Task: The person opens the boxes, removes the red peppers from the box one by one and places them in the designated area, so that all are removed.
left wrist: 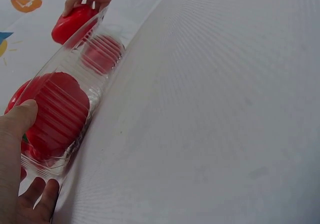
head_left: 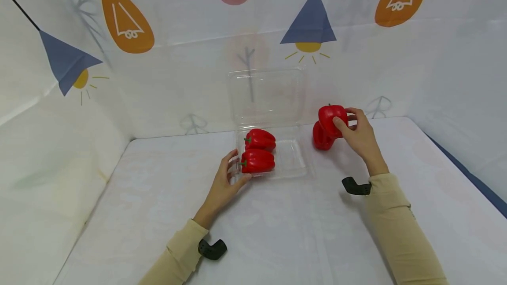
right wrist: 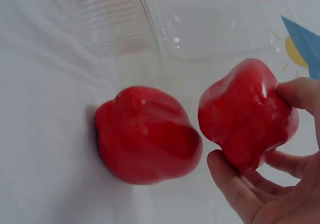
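On the left, the person's left hand (head_left: 223,182) curls round the near left corner of a clear container (head_left: 292,153), thumb against the near wall, apparently steadying it. The container sits by the middle of the far edge of the bench (head_left: 277,228), its lid (head_left: 269,98) raised on the far side. In its left half a far pepper (head_left: 261,139) and a near pepper (head_left: 258,161) lie on their sides, stems towards the bench's left edge.

Further right, short of the bench's far right corner, a loose pepper (right wrist: 145,139) rests on the bench. Just beside it, the held pepper (head_left: 330,118) is in the grasp of the right hand (head_left: 361,137), thumb on one side and fingers on the other; whether those two peppers touch is hard to tell.

The step in hand looks to be loading the held pepper. The next move probably calls for carrying it left over the container's right wall and lowering it beside the pair, without knocking the lid.
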A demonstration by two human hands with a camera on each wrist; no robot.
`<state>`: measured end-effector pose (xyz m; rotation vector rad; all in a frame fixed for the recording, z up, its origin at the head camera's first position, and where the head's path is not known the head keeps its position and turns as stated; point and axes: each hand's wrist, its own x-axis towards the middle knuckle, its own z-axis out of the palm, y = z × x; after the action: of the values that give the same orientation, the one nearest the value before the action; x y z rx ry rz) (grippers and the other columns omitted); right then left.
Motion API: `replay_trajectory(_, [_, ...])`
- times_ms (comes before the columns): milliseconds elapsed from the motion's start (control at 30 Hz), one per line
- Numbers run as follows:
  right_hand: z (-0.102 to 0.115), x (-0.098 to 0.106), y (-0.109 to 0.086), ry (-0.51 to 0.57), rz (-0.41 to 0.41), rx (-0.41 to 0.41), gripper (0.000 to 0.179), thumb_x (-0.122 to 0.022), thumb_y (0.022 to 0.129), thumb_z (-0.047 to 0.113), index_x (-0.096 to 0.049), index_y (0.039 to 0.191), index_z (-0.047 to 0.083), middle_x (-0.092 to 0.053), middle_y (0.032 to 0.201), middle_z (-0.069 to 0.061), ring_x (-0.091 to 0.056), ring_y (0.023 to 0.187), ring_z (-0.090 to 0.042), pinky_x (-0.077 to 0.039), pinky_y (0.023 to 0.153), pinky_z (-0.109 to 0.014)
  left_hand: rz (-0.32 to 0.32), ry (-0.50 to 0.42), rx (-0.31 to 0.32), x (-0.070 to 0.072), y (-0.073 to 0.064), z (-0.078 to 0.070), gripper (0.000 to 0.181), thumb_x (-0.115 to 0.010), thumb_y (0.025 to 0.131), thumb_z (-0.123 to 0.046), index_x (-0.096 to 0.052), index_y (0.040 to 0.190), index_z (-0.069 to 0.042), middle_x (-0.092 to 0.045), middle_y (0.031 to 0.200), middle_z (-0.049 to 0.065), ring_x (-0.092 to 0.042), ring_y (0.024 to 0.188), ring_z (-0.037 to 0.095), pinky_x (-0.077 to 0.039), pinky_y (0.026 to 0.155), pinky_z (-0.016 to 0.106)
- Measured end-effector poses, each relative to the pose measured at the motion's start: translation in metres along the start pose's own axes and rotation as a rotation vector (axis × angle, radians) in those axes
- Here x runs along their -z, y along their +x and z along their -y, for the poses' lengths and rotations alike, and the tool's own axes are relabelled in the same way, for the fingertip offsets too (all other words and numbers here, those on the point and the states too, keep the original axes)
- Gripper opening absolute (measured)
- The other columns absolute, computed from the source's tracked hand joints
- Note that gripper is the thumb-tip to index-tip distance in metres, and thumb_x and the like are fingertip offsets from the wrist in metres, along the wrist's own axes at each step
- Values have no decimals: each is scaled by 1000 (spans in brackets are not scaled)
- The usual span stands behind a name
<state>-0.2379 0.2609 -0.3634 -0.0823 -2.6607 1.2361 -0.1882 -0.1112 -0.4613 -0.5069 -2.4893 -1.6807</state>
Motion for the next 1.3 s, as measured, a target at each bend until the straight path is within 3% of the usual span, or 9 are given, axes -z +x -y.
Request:
replay_trajectory(333, [-10,6,2,38,-43,-45,71,-44,94,51,-23,147,8,-40,136,-25,-48,110,-40,-52,83,-47,15,-11,11,0,0,-1,82,-72,84,-27,-22,148,-16,-31,150,7,-38,137,26,-44,104,47])
replay_trajectory(567, [-14,11,3,37,-74,-126,72,-40,94,50,-22,145,2,-38,130,-26,-46,106,-37,-51,77,-35,38,-41,17,6,-3,-28,79,-70,85,-17,-22,147,-7,-30,150,19,-36,137,35,-42,105,50])
replay_trajectory(667, [-15,11,4,35,-88,-151,72,-40,94,50,-23,144,1,-38,128,-26,-47,105,-36,-50,74,-30,42,-28,23,8,-5,-35,78,-70,85,-16,-23,147,-9,-30,149,20,-37,136,35,-42,105,49])
replay_trajectory(933, [-20,11,4,36,-112,-197,71,-41,94,47,-22,143,1,-38,128,-27,-43,111,-38,-51,81,-39,41,-27,25,8,-5,-36,78,-70,85,-17,-23,147,-12,-30,149,19,-37,136,35,-42,105,50])
replay_trajectory(1000, [-21,11,4,40,-113,-205,70,-41,94,47,-22,143,0,-38,127,-26,-43,109,-36,-51,77,-35,42,-26,26,8,-5,-35,78,-70,85,-17,-23,147,-12,-30,149,19,-37,136,35,-42,105,50])
replay_trajectory(1167, [-25,12,6,88,-98,-223,73,-42,93,50,-21,142,0,-38,124,-25,-46,106,-33,-49,59,-12,44,-18,29,8,-5,-36,77,-70,85,-17,-23,147,-11,-30,149,19,-38,136,36,-42,105,50])
replay_trajectory(1233, [-27,13,6,114,-91,-229,75,-42,92,51,-21,142,0,-39,123,-24,-49,106,-34,-54,58,-15,45,-16,29,8,-5,-37,77,-70,86,-18,-23,147,-11,-30,149,20,-39,135,36,-42,105,50])
replay_trajectory(1300, [-29,13,7,123,-87,-238,75,-43,92,52,-20,141,0,-39,123,-24,-50,106,-34,-58,65,-26,44,-18,31,8,-5,-37,77,-70,86,-17,-24,147,-11,-30,149,20,-39,135,37,-42,105,50])
